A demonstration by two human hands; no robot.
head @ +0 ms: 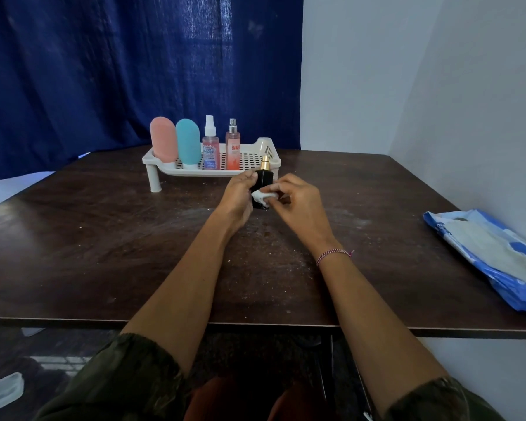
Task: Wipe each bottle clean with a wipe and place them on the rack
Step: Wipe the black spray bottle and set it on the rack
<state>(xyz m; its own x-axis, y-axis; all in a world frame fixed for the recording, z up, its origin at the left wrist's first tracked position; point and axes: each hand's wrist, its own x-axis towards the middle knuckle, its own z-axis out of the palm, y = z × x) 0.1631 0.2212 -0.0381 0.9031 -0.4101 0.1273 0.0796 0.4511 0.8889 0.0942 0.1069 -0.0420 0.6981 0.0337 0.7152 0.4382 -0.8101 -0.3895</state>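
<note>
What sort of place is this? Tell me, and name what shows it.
Probably a plain room at home: a dark table beside a white wall, a blue curtain behind it, a rack of toiletry bottles.

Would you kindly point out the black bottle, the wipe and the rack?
black bottle [264, 179]: head view, dark body below the cap.
wipe [263, 196]: head view, middle of the white wad.
rack [195, 173]: head view, front rim.

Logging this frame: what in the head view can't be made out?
All in the head view:
The black bottle: lower body hidden by the left hand, the right hand and the wipe.
The wipes pack: cut off by the right frame edge.
The white-capped spray bottle: label print too small to read.
The rack: front right leg hidden behind the hands and bottle.
</note>
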